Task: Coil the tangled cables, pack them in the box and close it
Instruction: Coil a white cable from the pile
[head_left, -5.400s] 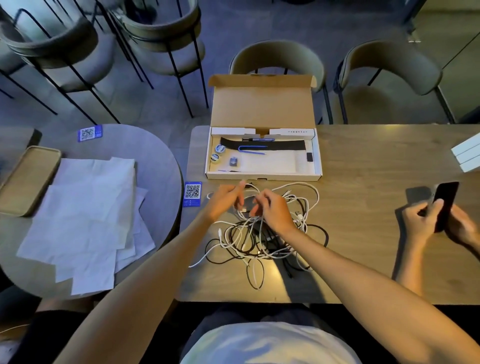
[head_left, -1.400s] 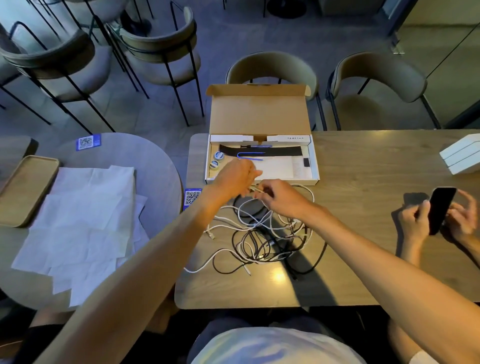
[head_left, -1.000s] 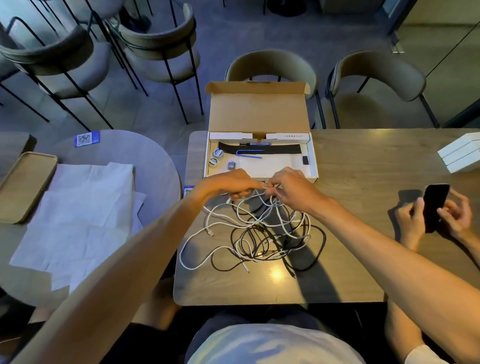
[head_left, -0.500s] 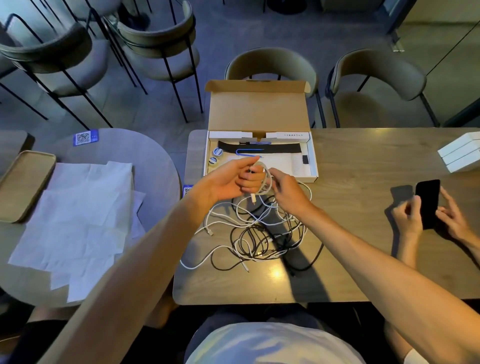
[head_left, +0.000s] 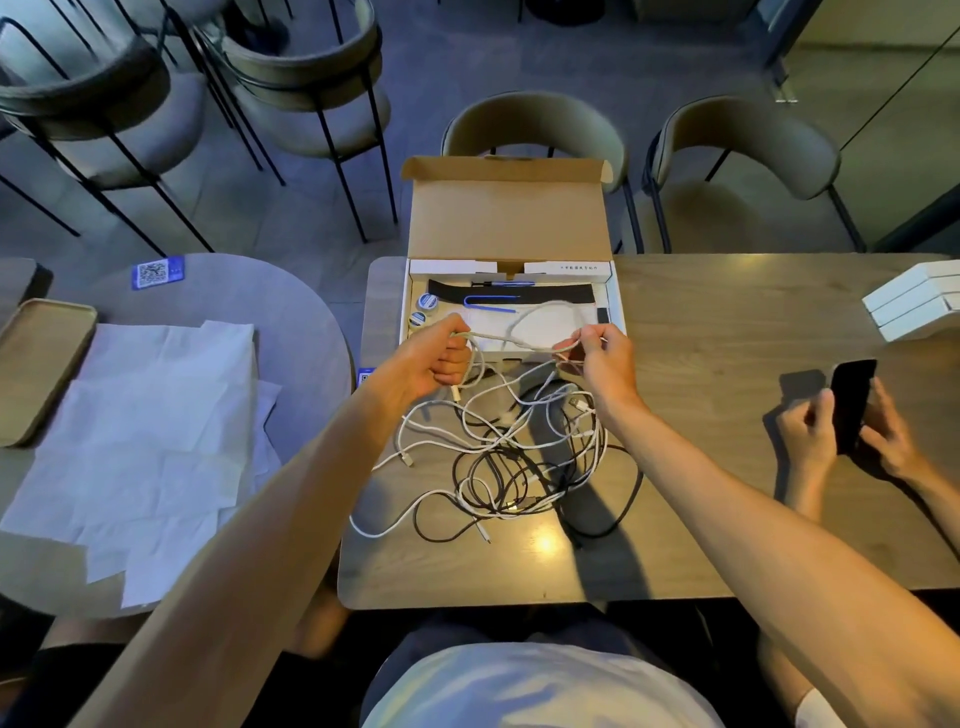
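The left hand (head_left: 434, 358) grips a white cable (head_left: 524, 345); the right hand (head_left: 602, 353) pinches its loop. Coiling cable 1 has begun; next, likely drawing slack from the tangle (head_left: 509, 457).

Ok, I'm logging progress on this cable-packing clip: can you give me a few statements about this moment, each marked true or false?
1. The box has its lid standing open. True.
2. Every cable is packed in the box. False: a tangle of white and black cables lies on the table in front of it.
3. The left hand grips a white cable. True.
4. The right hand lies flat on the table. False: it pinches the same white cable, raised above the tangle.
5. A second person at the right holds a dark phone. True.
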